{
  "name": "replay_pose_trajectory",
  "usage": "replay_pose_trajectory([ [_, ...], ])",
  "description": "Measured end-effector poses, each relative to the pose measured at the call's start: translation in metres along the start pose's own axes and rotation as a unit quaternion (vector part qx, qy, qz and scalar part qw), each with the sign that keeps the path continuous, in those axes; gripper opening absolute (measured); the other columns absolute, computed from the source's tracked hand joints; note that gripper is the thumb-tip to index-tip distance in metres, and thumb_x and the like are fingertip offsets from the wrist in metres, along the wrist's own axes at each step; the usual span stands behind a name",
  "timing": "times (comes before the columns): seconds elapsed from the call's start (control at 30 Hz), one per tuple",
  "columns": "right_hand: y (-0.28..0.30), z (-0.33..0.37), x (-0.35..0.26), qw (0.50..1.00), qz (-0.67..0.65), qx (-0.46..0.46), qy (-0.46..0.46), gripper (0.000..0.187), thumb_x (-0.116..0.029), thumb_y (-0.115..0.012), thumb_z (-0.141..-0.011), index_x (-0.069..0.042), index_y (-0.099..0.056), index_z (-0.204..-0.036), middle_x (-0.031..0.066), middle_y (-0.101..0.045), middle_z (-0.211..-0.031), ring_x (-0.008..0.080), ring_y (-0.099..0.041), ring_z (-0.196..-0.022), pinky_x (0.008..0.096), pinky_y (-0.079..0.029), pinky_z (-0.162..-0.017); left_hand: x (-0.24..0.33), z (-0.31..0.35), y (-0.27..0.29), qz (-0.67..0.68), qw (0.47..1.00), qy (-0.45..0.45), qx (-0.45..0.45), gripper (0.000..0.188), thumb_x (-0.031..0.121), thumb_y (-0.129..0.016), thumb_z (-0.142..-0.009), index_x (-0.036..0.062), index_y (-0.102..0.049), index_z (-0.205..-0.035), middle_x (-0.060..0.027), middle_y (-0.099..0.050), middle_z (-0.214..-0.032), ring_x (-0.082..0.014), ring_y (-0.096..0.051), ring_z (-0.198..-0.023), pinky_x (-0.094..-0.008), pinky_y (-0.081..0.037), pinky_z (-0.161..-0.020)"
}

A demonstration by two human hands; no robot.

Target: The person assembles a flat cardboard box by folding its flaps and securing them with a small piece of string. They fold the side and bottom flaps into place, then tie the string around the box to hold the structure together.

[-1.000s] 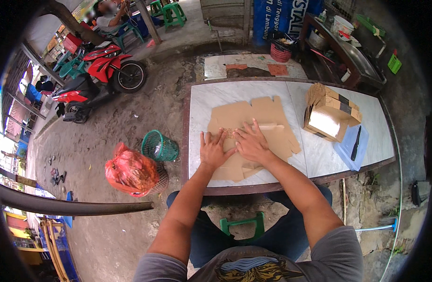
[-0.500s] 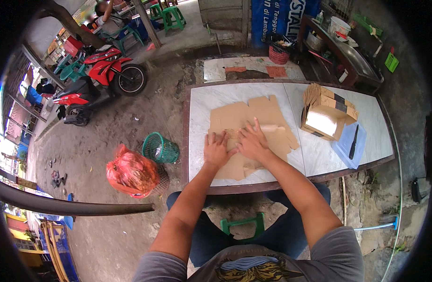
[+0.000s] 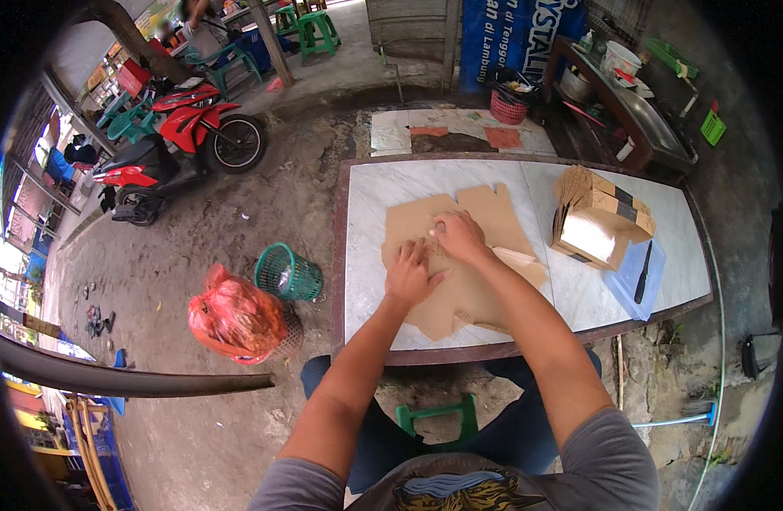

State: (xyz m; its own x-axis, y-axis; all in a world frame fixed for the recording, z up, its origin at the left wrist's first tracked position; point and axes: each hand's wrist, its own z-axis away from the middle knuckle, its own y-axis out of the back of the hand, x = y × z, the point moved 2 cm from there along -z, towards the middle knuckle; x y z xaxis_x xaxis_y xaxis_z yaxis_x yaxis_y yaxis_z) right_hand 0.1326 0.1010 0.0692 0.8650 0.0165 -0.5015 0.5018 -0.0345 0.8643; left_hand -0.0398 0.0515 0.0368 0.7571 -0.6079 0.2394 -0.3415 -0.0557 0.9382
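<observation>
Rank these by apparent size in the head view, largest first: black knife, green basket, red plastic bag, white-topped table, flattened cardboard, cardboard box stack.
1. White-topped table
2. Flattened cardboard
3. Red plastic bag and cardboard box stack: too alike to rank
4. Green basket
5. Black knife

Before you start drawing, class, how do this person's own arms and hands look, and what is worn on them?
Plain, short grey sleeves cover the upper arms; both forearms are bare. The left hand and right hand have no gloves. No watch, bracelet or cable shows; small rings are hard to rule out.
</observation>
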Motion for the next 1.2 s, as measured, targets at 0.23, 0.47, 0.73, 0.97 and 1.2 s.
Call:
replay_pose_trajectory([
  [0.23, -0.022, -0.037, -0.007, 0.998, -0.004, 0.007, -0.06, 0.045, -0.022, -0.088, -0.076, -0.009, -0.068, -0.114, 0.0119, -0.072, -0.118, 0.0346, -0.063, -0.118, 0.045, -0.052, -0.099, -0.009, 0.002, -0.024, 0.012, 0.999, -0.019, 0.032, 0.083, 0.062, -0.051, -0.101, -0.009, -0.054, -0.143, -0.0254, -0.038, -0.163, -0.0398, -0.03, -0.155, -0.0516, -0.021, -0.128],
  [0.47, -0.027, -0.036, -0.007, 0.997, -0.038, -0.023, -0.068, 0.029, -0.022, -0.082, -0.082, -0.009, -0.075, -0.107, 0.0135, -0.073, -0.116, 0.0368, -0.069, -0.108, 0.0493, -0.054, -0.095, -0.008, 0.002, -0.024, 0.021, 0.999, -0.008, 0.034, 0.085, 0.06, -0.056, -0.1, -0.0079, -0.045, -0.149, -0.0269, -0.037, -0.162, -0.0419, -0.031, -0.154, -0.0536, -0.023, -0.127],
  [0.73, -0.048, -0.003, 0.0, 0.981, 0.046, 0.119, 0.143, 0.025, -0.02, -0.073, -0.087, -0.007, -0.079, -0.107, 0.0129, -0.07, -0.101, 0.0347, -0.06, -0.106, 0.0452, -0.051, -0.095, -0.007, -0.001, -0.023, 0.033, 0.999, 0.022, 0.034, 0.092, 0.06, -0.063, -0.094, -0.0078, -0.041, -0.152, -0.0251, -0.038, -0.162, -0.0407, -0.026, -0.156, -0.0558, -0.016, -0.128],
  [0.97, -0.036, 0.03, -0.022, 0.966, 0.166, 0.079, 0.182, 0.044, -0.033, -0.062, -0.093, -0.005, -0.073, -0.126, 0.008, -0.065, -0.122, 0.0276, -0.052, -0.124, 0.0494, -0.04, -0.108, -0.007, 0.008, -0.009, 0.05, 0.994, 0.069, 0.067, 0.1, 0.059, -0.074, -0.082, -0.0029, -0.038, -0.153, -0.0246, -0.045, -0.156, -0.0427, -0.033, -0.151, -0.0632, -0.017, -0.125],
  [1.2, -0.012, 0.03, -0.024, 0.976, 0.189, -0.026, 0.102, 0.048, -0.044, -0.052, -0.101, -0.019, -0.07, -0.138, 0.01, -0.059, -0.14, 0.0312, -0.045, -0.136, 0.0597, -0.023, -0.121, -0.008, 0.008, -0.004, 0.031, 0.996, 0.056, 0.065, 0.098, 0.063, -0.073, -0.083, -0.0006, -0.04, -0.151, -0.0204, -0.054, -0.148, -0.0428, -0.038, -0.148, -0.0632, -0.019, -0.124],
])
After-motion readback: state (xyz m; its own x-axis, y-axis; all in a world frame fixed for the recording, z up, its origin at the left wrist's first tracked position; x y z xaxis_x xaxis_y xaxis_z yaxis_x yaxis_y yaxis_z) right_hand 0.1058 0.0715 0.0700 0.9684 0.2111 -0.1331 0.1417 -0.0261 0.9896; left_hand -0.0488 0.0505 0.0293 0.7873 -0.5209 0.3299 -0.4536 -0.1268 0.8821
